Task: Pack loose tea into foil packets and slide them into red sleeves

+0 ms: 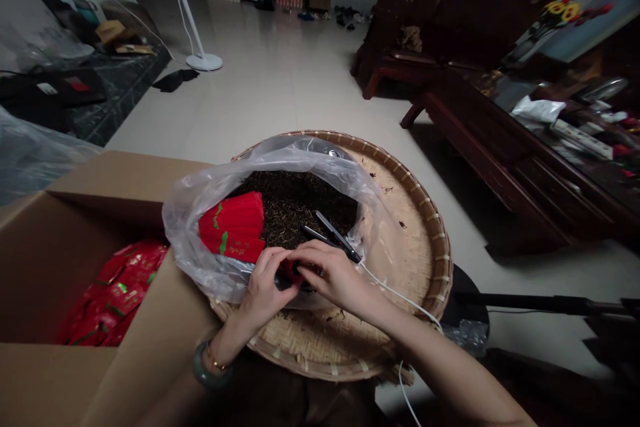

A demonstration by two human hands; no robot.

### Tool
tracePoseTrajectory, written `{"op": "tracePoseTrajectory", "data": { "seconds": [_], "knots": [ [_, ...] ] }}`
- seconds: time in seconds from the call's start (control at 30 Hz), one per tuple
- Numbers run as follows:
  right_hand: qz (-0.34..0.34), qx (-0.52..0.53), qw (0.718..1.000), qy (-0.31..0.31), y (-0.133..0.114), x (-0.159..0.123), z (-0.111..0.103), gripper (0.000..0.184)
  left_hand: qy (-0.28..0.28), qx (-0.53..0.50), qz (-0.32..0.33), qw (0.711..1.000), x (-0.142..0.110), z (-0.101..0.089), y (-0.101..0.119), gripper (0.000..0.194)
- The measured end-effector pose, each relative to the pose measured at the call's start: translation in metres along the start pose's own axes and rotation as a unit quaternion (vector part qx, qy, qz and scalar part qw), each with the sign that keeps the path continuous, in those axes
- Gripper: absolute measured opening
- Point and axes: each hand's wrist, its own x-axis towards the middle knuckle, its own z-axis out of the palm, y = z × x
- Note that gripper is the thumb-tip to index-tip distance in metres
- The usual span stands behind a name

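My left hand (266,287) pinches a small red packet (287,269), mostly hidden by the fingers. The right hand (330,273) is closed at the same packet's top, fingertips touching my left fingers. Beneath both hands is a clear plastic bag (185,203) with its mouth spread wide, full of dark dried tea leaves (290,203). A fanned stack of flat red packets (233,223) lies on the leaves, left of the hands. Beside my right hand rests a black hair straightener (337,237), its two arms apart and a white cord trailing right.
The bag sits on a round woven bamboo tray (443,260) with scattered leaves. At left, an open cardboard box (135,177) holds several red packets (120,287). A dark wooden table (500,133) stands right, and a white stand (204,62) is on the floor ahead.
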Motion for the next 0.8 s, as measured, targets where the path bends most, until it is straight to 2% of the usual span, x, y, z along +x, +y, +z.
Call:
{"op": "tracePoseTrajectory", "data": {
  "seconds": [0.17,0.27,0.43,0.5,0.63,0.7,0.8],
  "knots": [
    [0.019,0.001,0.999,0.027,-0.008,0.001,-0.003,0.014,-0.011,-0.007,-0.012,1.0,0.0,-0.002,-0.001,0.042],
    [-0.008,-0.014,0.999,0.036,-0.013,-0.002,-0.009,0.017,-0.012,-0.023,-0.026,0.999,0.0,-0.001,-0.001,0.043],
    [-0.016,-0.046,0.994,0.096,-0.013,-0.012,-0.012,0.019,-0.012,-0.032,-0.032,0.999,-0.002,-0.001,-0.002,0.051],
    [-0.013,-0.09,0.993,0.075,-0.012,-0.018,-0.008,0.017,-0.01,-0.028,-0.03,0.999,-0.003,-0.001,-0.002,0.052],
    [0.018,-0.207,0.978,-0.022,-0.006,-0.025,0.003,0.02,-0.012,-0.018,-0.026,0.999,-0.002,0.0,0.0,0.053],
    [0.04,-0.195,0.98,-0.027,-0.001,-0.024,0.005,0.018,-0.011,-0.017,-0.03,0.999,0.0,-0.002,0.001,0.054],
    [0.054,-0.086,0.995,0.014,0.005,-0.019,0.0,0.016,-0.036,-0.064,-0.073,0.995,0.007,-0.009,0.002,0.058]
  ]
}}
